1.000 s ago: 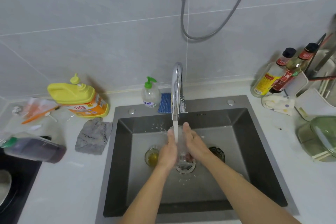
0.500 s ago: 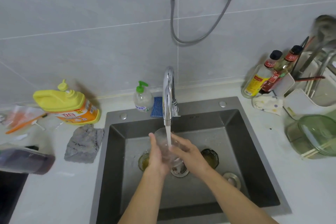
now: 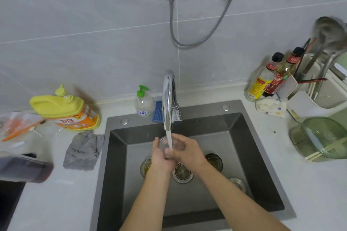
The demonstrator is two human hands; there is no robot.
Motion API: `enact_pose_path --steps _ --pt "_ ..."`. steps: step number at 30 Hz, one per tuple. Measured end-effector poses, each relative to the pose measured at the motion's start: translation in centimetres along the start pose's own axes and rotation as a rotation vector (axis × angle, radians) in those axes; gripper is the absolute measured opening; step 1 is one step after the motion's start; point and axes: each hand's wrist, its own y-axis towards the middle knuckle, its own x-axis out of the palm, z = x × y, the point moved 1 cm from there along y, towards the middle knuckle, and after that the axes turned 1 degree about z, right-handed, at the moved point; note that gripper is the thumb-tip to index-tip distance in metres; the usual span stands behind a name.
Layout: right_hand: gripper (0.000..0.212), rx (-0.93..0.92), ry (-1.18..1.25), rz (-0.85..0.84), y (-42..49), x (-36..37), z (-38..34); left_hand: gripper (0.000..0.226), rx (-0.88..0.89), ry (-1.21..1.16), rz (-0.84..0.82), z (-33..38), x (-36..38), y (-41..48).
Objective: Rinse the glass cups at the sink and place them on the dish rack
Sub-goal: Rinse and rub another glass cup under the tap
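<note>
Glass cup point(image 3: 171, 145) under faucet point(image 3: 169, 95), left hand point(image 3: 161, 157) and right hand point(image 3: 188, 151) grip wrapped round it, detergent label point(image 3: 75, 120) illegible

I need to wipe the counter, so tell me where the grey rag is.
In the head view the grey rag lies on the counter just left of the sink, in front of the yellow detergent jug.

Even bright light; soft shadows; edges warped, blurred.

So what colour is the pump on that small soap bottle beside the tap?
Bright green: the pump shows best in the head view.
</note>
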Motion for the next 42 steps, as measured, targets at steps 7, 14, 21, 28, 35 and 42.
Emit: enact_pose_path --steps 7,14,21,28,35,42 --pt "0.026 -0.165 -0.199 0.256 -1.1 -1.0 0.1 0.044 0.031 0.234 -0.125 -1.8 -1.4 -0.9" --pt "0.042 -0.144 -0.53 0.26 -1.5 -0.9 1.6 0.06 0.165 0.473 -0.091 -1.0 -2.7 -2.8" --pt "0.088 0.271 0.142 -0.047 0.1 -0.5 1.0 0.079 0.11 0.702 -0.089 0.6 -3.7 -3.0" --pt "0.059 0.157 -0.156 -0.004 -0.8 0.9 0.5 0.06 0.48 1.174 0.07 -0.1 -1.4 -2.8" --pt "0.079 0.102 -0.175 -0.036 -2.0 1.4 2.1 0.056 0.576 1.087 0.188 -0.2 -1.4 -2.4" --pt "0.077 0.14 -0.063 0.015 -1.2 1.3 0.2 0.078 0.243 0.664 -0.035 -0.2 -2.0 -3.7"
